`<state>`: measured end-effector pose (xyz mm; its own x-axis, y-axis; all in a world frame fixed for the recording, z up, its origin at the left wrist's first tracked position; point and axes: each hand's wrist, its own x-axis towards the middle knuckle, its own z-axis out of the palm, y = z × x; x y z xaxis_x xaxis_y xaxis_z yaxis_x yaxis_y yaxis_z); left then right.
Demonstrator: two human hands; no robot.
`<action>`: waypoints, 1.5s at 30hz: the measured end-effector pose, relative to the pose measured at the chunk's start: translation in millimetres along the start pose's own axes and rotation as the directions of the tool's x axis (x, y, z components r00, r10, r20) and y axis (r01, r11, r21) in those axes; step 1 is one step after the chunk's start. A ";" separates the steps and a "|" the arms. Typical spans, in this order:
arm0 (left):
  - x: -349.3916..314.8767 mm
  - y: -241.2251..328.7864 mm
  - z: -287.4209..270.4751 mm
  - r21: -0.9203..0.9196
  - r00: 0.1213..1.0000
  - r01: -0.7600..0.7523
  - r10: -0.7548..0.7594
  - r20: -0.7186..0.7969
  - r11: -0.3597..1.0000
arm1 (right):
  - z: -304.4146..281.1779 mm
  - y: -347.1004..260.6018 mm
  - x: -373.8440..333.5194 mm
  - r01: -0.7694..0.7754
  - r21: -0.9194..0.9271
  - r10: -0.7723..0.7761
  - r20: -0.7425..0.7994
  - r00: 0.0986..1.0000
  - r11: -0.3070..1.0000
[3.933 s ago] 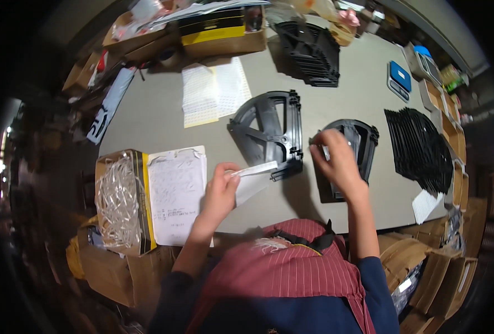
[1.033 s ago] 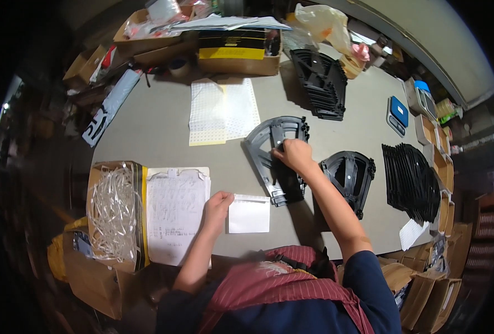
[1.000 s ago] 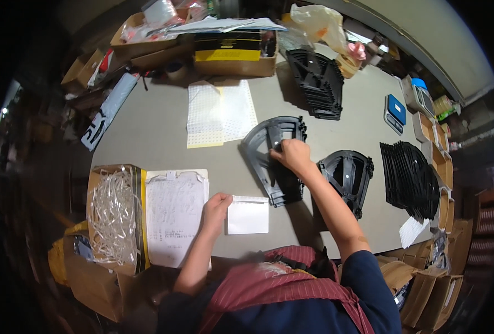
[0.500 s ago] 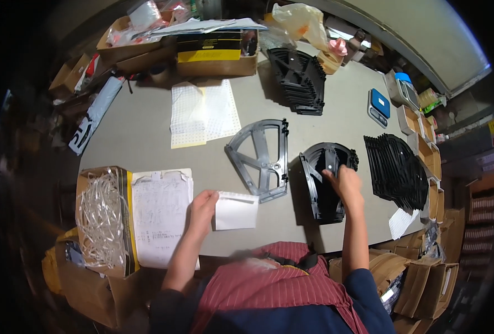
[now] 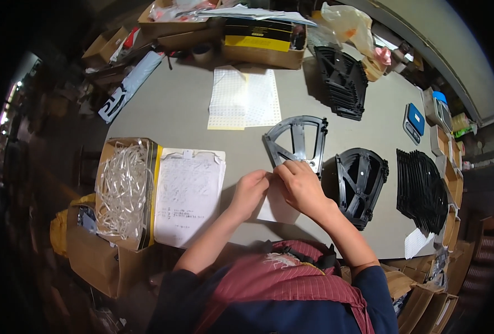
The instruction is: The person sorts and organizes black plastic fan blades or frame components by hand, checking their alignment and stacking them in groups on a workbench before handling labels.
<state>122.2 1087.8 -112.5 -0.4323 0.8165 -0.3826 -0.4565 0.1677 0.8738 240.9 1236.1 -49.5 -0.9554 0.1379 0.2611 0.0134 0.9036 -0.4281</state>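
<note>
My left hand [image 5: 251,191] pinches the upper left corner of a small white sheet of paper [image 5: 279,210] near the table's front edge. Over the sheet's top edge, my right hand [image 5: 301,186] is closed, its fingertips together close to the left ones; what they grip is hidden. Just beyond the right hand lies a single black plastic fan-shaped frame [image 5: 298,139] with open spokes, its near part covered by the hand. Right of it stands a stack of the same black frames [image 5: 361,186].
More black frames are stacked at the far right [image 5: 422,189] and at the back [image 5: 341,83]. Dotted label sheets [image 5: 244,97] lie beyond. On the left are a written notepad [image 5: 190,195] and a box of clear strips [image 5: 123,189]. A blue scale [image 5: 414,122] sits right.
My right hand has left the black frame stack and come left to the white sheet in my left hand. The whole view has shifted, so the table's things appear further right.
</note>
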 end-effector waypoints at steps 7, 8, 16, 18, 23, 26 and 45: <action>13.9 -20.3 -22.7 -0.299 0.988 0.153 -0.143 0.053 0.942 | 21.8 3.8 9.2 0.323 -0.224 -0.303 0.123 0.945 0.919; 16.8 -23.3 -29.3 -0.306 0.985 0.165 -0.140 0.103 0.938 | 23.8 10.0 13.6 0.323 -0.226 -0.301 0.127 0.945 0.919; 21.4 -8.1 -83.0 -0.180 0.965 0.058 -0.101 -0.241 0.982 | 33.8 150.8 55.5 -0.342 0.084 0.329 0.141 0.934 0.936; 22.7 6.1 -106.4 -0.260 0.953 -0.069 -0.013 -0.301 0.963 | 40.8 175.4 54.8 -0.379 0.002 0.371 0.198 0.907 0.925; 21.4 18.4 -139.0 0.362 0.714 -0.205 0.392 -0.580 0.909 | 62.9 184.4 51.5 -0.341 -0.195 0.363 0.088 0.928 0.920; 7.9 25.6 -115.0 0.687 0.649 -0.020 0.532 -0.544 0.727 | 54.4 178.9 51.7 -0.497 -0.287 0.521 0.009 0.853 0.819; 63.3 -32.2 -7.7 0.361 0.982 0.064 0.006 -0.189 0.930 | 54.0 181.8 33.5 -0.444 0.156 0.435 0.088 0.896 0.883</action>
<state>103.6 1129.9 -167.2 -0.5744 0.6981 -0.4274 -0.1713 0.4081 0.8967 195.4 1383.1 -165.3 -0.8763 0.4809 -0.0283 0.3897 0.6732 -0.6285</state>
